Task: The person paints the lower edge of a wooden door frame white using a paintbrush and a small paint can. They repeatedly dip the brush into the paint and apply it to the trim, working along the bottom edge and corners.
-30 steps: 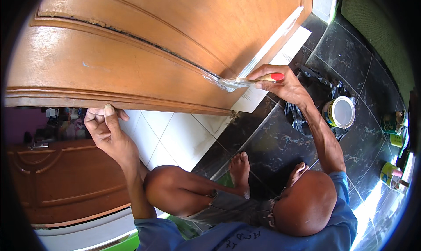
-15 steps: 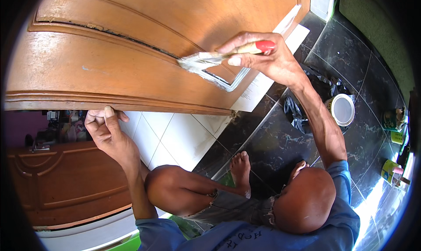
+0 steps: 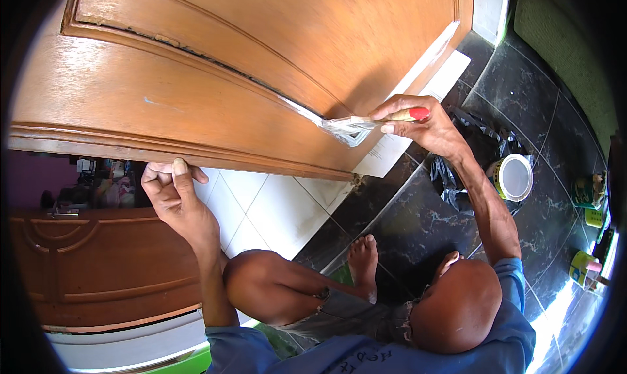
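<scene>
A brown wooden door (image 3: 274, 28) with moulded panels fills the upper part of the view. My right hand (image 3: 432, 133) pinches a paintbrush (image 3: 395, 115) by its pale, red-tipped handle. The bristles touch the panel's lower corner, where white paint (image 3: 349, 137) coats the groove. A white streak also runs up the moulding near the door's right end. My left hand (image 3: 179, 194) grips the door's near edge, with the thumb on it and the other fingers curled underneath.
A white sheet (image 3: 373, 160) lies under the door's right end. Beyond my right forearm, a paint can (image 3: 514, 178) stands beside a black plastic bag (image 3: 450, 184) on dark tiles. Further right are several small containers (image 3: 581, 268). A brown panelled wooden piece (image 3: 124, 263) lies at lower left.
My right hand has drawn the brush right and downward along the groove, leaving white paint behind. The whole view has shifted slightly. My left hand keeps its grip on the door edge.
</scene>
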The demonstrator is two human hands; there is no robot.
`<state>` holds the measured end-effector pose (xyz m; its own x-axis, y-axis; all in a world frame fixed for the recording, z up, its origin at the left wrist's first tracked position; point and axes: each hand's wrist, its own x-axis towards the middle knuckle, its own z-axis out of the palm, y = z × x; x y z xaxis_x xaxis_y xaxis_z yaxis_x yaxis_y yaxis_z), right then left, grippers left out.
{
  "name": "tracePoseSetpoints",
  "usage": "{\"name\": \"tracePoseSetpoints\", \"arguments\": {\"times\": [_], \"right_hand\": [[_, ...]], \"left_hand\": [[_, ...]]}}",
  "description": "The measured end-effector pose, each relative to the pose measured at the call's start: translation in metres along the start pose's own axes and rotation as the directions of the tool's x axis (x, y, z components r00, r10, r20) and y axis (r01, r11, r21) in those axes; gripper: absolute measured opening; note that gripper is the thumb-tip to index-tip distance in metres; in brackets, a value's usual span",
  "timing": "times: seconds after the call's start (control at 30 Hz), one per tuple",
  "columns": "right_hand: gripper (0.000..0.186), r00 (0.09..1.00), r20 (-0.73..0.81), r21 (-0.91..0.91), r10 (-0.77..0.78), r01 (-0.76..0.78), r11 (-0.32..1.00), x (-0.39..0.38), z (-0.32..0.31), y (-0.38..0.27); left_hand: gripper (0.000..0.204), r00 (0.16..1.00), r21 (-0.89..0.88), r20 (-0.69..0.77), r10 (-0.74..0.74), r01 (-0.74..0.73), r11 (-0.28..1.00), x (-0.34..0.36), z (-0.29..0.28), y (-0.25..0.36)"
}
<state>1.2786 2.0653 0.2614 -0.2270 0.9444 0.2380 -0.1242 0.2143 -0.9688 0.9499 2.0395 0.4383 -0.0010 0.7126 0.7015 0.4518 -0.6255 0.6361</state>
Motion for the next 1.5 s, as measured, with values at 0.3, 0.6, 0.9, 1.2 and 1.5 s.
{"name": "tracePoseSetpoints", "arguments": {"times": [0.3, 0.6, 0.9, 1.2, 1.5], "right_hand": [[0.030, 0.975, 0.000, -0.016, -0.223, 0.223, 0.975, 0.039, 0.007, -0.070], [0.030, 0.906, -0.130, 0.069, -0.402, 0.412, 0.908, 0.044, 0.016, -0.090], [0.028, 0.997, -0.068, 0.128, -0.030, 0.038, 0.991, -0.008, 0.010, 0.018], [0.022, 0.987, -0.072, 0.017, -0.142, 0.143, 0.990, 0.019, 0.020, -0.064], [0.033, 0.925, -0.234, 0.111, -0.299, 0.331, 0.937, 0.040, 0.036, -0.091]], "left_hand": [[0.012, 0.999, 0.033, 0.028, -0.038, 0.037, 0.999, 0.000, 0.000, 0.004], [0.013, 0.999, -0.002, 0.035, -0.041, 0.041, 0.999, 0.000, -0.003, 0.003], [0.014, 0.999, 0.023, 0.029, -0.037, 0.036, 0.999, -0.001, -0.003, 0.003], [0.017, 0.998, 0.000, 0.010, -0.062, 0.062, 0.998, -0.001, -0.004, 0.000], [0.017, 0.998, -0.039, 0.017, -0.052, 0.053, 0.998, 0.000, -0.002, -0.001]]}}
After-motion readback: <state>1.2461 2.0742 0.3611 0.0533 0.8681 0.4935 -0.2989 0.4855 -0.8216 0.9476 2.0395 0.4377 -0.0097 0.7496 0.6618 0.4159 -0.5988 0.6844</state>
